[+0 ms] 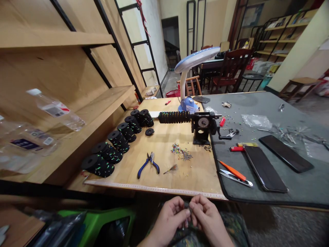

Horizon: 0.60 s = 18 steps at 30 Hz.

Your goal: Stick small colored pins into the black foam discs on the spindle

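Observation:
My left hand point(172, 216) and my right hand point(204, 214) meet just off the table's front edge, above my lap. Both are closed, thumbs and fingertips pinched close together around something too small to make out. On the wooden table ahead lie blue-handled pliers point(148, 165) with their handles spread. To their right is a small wispy-ended piece point(171, 169). Behind it sit a heap of coloured beads point(177, 149) and a little pile of grey metal pieces point(187, 156). A black hand-crank winder point(202, 125) carries a row of black foam discs point(174, 117) on its shaft.
Several black foam spools point(97, 165) line the table's left side. A blue-white desk lamp point(189, 103) stands behind the winder. On the grey mat point(231, 192) are phones point(266, 168), an orange-handled tool point(235, 172), thread snips point(238, 178) and lighters point(238, 149). Shelves with bottles point(55, 109) rise at left.

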### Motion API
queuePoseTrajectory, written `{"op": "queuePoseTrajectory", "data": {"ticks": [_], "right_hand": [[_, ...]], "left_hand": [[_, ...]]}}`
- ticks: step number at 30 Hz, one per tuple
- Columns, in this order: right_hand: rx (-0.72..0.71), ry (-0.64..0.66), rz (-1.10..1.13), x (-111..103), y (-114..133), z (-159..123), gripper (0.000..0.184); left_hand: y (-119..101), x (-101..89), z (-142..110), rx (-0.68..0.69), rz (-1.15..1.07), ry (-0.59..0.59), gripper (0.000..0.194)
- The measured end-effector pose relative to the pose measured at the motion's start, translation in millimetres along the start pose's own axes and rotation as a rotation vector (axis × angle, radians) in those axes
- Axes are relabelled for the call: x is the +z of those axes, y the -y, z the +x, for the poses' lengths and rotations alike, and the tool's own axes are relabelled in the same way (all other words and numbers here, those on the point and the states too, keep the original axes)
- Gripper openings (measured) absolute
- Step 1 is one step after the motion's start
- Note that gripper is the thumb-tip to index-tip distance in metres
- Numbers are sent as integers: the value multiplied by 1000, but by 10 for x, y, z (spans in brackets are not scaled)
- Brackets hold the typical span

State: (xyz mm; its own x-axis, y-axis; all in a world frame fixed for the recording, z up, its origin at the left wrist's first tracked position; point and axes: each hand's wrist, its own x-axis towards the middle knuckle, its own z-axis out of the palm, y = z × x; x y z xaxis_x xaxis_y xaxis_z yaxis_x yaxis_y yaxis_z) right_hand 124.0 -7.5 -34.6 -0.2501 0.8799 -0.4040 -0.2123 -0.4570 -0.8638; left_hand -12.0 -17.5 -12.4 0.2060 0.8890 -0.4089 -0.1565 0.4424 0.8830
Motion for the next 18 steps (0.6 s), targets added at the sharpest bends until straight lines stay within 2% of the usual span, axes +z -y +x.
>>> {"op": "queuePoseTrajectory", "data": {"ticks": [9, 18], "right_hand": [[-23, -7, 27, -20, -14, 30, 50], [-30, -32, -20, -8, 3, 1, 50]], "left_hand": [[88, -39, 41, -28, -87, 37, 29], [80, -38, 56, 4, -18, 30, 32]]}}
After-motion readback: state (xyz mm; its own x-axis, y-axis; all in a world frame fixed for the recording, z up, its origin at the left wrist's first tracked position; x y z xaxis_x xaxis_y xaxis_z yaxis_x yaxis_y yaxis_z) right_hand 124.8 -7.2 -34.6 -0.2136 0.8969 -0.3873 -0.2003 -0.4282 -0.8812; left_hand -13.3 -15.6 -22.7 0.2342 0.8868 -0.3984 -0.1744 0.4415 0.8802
